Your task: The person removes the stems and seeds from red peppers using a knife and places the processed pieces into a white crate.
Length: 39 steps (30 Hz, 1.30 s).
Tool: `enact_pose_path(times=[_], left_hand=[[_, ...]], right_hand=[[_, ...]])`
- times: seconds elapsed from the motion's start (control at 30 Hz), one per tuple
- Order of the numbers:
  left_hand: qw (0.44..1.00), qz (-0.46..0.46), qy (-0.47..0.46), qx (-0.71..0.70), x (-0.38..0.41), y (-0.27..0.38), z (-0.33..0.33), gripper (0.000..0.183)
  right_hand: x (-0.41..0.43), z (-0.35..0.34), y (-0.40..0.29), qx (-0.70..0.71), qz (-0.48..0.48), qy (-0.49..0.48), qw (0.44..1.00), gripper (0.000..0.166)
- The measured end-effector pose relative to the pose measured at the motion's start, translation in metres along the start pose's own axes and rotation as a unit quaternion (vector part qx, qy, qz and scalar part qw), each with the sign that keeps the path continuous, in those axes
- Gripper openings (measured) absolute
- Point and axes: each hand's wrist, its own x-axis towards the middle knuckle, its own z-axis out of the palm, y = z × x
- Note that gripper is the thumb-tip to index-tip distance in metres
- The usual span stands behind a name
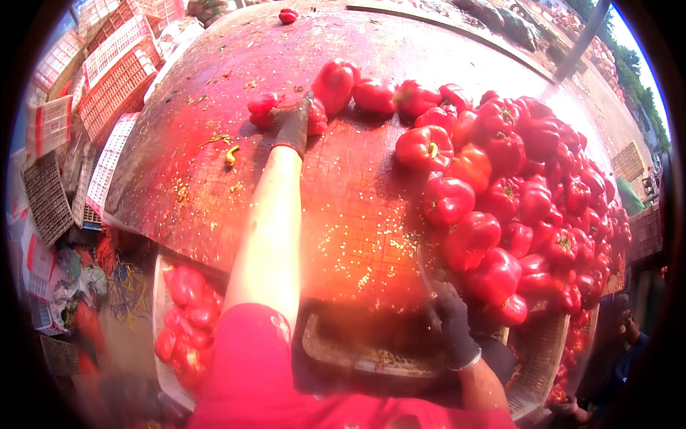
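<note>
My left hand (292, 120), in a dark glove, reaches far across the red-stained table (353, 214) and rests on red bell peppers (262, 110); its fingers are partly hidden, so a firm grip cannot be made out. More peppers (335, 86) sit just right of it. Near the front edge, my right hand (450, 322), also gloved, is closed around a knife (423, 268) whose thin blade points away from me. A large pile of red bell peppers (504, 198) lies beside and beyond the right hand. Pale seeds are scattered between the two hands.
A white crate (161, 322) of red peppers stands below the table's front left edge. Another crate (375, 364) is under the front edge, and one more (541, 354) at the right. Stacked plastic crates (118, 80) fill the far left. Another person's hand (571, 410) shows at lower right.
</note>
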Motion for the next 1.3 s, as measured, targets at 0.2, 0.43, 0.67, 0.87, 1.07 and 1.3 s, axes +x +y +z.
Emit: enact_pose_path(times=[0.2, 0.43, 0.67, 0.87, 1.07, 1.3], left_hand=[[0.987, 0.148, 0.042, 0.048, -0.079, 0.002, 0.033, 0.059], [0.976, 0.181, -0.122, 0.000, -0.169, -0.083, -0.032, 0.040], [0.986, 0.116, -0.095, 0.078, -0.187, -0.071, -0.034, 0.038], [0.954, 0.183, -0.051, 0.233, -0.171, -0.075, -0.027, 0.032], [0.986, 0.057, -0.157, 0.016, -0.189, -0.050, -0.030, 0.029], [0.945, 0.249, 0.012, 0.212, -0.243, -0.081, -0.027, 0.027]], right_hand=[[-0.007, -0.008, 0.012, 0.108, 0.092, -0.024, 0.990, 0.031], [0.005, 0.023, 0.007, 0.261, 0.154, 0.026, 0.953, 0.032], [0.103, 0.042, -0.011, 0.069, -0.035, 0.141, 0.987, 0.035], [0.238, 0.063, -0.012, 0.021, -0.120, 0.042, 0.992, 0.047], [0.237, 0.083, 0.015, 0.183, -0.005, -0.107, 0.977, 0.050], [0.074, 0.109, 0.000, 0.376, 0.141, 0.001, 0.916, 0.040]])
